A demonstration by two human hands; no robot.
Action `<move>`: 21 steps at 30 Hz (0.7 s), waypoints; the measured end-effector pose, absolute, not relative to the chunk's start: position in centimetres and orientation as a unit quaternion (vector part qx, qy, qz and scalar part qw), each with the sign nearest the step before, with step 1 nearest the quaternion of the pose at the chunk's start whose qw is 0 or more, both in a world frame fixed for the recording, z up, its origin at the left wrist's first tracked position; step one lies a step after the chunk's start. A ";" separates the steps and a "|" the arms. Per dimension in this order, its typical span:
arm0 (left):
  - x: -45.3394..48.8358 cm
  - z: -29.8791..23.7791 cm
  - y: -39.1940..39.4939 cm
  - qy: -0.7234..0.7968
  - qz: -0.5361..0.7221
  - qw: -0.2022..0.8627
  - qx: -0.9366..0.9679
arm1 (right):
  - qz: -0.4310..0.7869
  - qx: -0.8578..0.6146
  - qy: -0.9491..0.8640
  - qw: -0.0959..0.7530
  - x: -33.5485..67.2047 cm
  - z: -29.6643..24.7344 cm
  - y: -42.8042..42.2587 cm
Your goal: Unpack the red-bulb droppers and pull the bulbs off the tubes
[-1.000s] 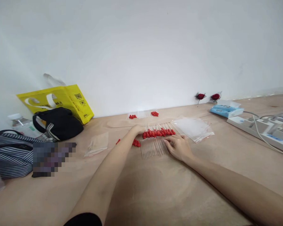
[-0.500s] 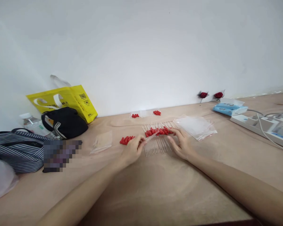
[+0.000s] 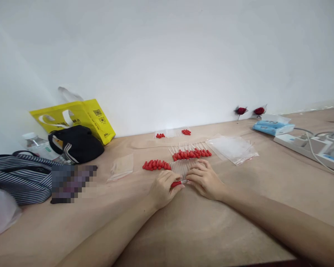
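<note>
My left hand (image 3: 164, 189) is closed with a red rubber bulb (image 3: 176, 183) pinched between thumb and fingers. Beside it, my right hand (image 3: 206, 180) grips a thin glass tube (image 3: 184, 181) whose end meets the bulb; how deep it sits in the bulb I cannot tell. Just behind both hands lies a row of bare glass tubes (image 3: 180, 167), partly covered by my fingers. Farther back is a row of glass droppers (image 3: 192, 153), red bulbs toward me and tubes pointing to the wall. Loose-looking red bulbs (image 3: 156, 164) lie in a cluster left of the tubes.
Clear plastic bags (image 3: 232, 150) lie right of the droppers, another bag (image 3: 121, 167) to the left. Small bags with red bulbs (image 3: 160, 136) sit near the wall. A power strip (image 3: 308, 148) and tissue pack (image 3: 272, 127) stand right; a yellow bag (image 3: 94, 122) and black pouch (image 3: 78, 144) left.
Both hands have come nearer to me, off the dropper row, which now shows uncovered. The left hand has let go of a thin pale tube and now holds a red bulb; the right holds a tube.
</note>
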State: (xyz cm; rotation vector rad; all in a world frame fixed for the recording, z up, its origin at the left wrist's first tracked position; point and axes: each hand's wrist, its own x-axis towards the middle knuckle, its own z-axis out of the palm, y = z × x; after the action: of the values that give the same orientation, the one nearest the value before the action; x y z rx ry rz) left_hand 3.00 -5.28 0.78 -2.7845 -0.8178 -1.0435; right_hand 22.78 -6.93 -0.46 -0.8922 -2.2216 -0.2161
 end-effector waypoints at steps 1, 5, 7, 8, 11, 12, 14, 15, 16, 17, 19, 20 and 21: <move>2.9 0.7 -5.2 -0.260 -0.342 0.030 -0.903 | -0.084 -0.349 -0.859 0.365 22.8 -0.4 -7.0; 2.7 0.6 -4.8 -0.245 -0.362 0.050 -0.898 | -0.106 -0.350 -0.849 0.381 22.9 -0.3 -7.2; 2.6 0.5 -4.7 -0.234 -0.361 0.060 -0.901 | -0.126 -0.339 -0.848 0.387 22.9 -0.4 -7.2; 2.6 0.5 -4.7 -0.229 -0.358 0.064 -0.903 | -0.136 -0.329 -0.849 0.390 22.9 -0.4 -7.2; 2.6 0.5 -4.8 -0.223 -0.354 0.075 -0.905 | -0.160 -0.300 -0.853 0.395 23.0 -0.6 -7.1; 2.6 0.6 -4.9 -0.222 -0.355 0.080 -0.905 | -0.166 -0.295 -0.854 0.395 23.1 -0.6 -7.1; 2.7 0.6 -5.1 -0.219 -0.356 0.093 -0.904 | -0.173 -0.289 -0.856 0.391 23.2 -0.6 -7.2; 2.7 0.6 -5.2 -0.216 -0.357 0.100 -0.903 | -0.175 -0.289 -0.857 0.389 23.2 -0.6 -7.3; 2.7 0.7 -5.3 -0.214 -0.358 0.106 -0.903 | -0.178 -0.288 -0.858 0.387 23.2 -0.5 -7.4; 2.6 0.7 -5.4 -0.212 -0.359 0.109 -0.902 | -0.179 -0.287 -0.858 0.386 23.2 -0.4 -7.5; 2.4 0.7 -5.4 -0.207 -0.359 0.111 -0.903 | -0.178 -0.286 -0.860 0.383 23.4 -0.3 -7.6; 2.2 0.7 -5.3 -0.208 -0.358 0.110 -0.904 | -0.175 -0.288 -0.860 0.383 23.7 -0.3 -7.7; 1.8 0.7 -5.2 -0.212 -0.357 0.110 -0.903 | -0.173 -0.295 -0.858 0.383 24.1 -0.3 -7.7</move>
State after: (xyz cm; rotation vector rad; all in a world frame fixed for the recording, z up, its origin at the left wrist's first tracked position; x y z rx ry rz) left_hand 1.82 -5.18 0.67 -2.6551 -0.6219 -1.0500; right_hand 24.07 -7.66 -0.28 -0.7521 -2.1880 -0.4417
